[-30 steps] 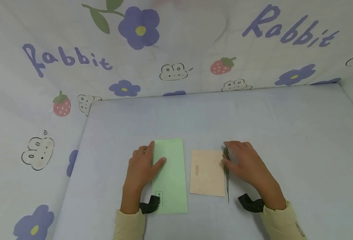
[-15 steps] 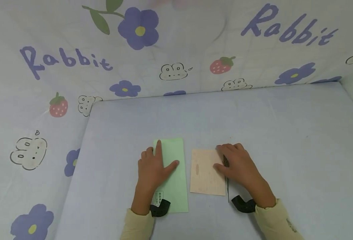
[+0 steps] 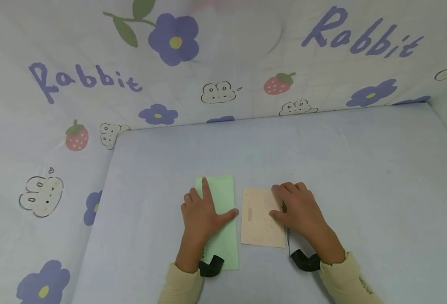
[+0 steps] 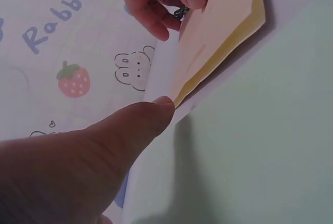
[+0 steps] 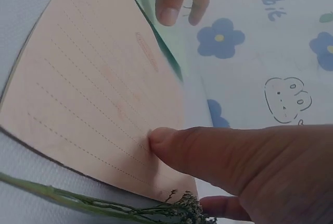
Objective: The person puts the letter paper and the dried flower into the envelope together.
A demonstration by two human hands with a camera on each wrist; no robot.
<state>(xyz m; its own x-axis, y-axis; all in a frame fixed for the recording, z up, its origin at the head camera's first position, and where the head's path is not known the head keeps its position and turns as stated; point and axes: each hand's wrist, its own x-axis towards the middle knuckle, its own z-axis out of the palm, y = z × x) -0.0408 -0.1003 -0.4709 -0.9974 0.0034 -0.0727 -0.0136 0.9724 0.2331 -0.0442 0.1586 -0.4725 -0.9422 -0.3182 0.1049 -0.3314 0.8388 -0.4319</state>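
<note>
My left hand lies over a long light-green envelope, its index finger straight and its thumb stretched out to the envelope's right edge. Just right of that lies a pale pink sheet of notepaper with dotted lines; its near edge shows a yellowish underside in the left wrist view. My right hand arches over the notepaper's right side, thumb touching its face and fingers at the upper right corner. A dried flower sprig lies along that right edge, its head partly hidden under the right hand.
A pale cloth-covered table extends all round the papers. Behind and to the left rises a white fabric backdrop printed with flowers, strawberries and "Rabbit". A black curved piece sits at each wrist.
My left hand has slid right across the envelope, its thumb now at the right edge. The right hand has shifted left, over the sprig and onto the notepaper. The papers look unmoved.
</note>
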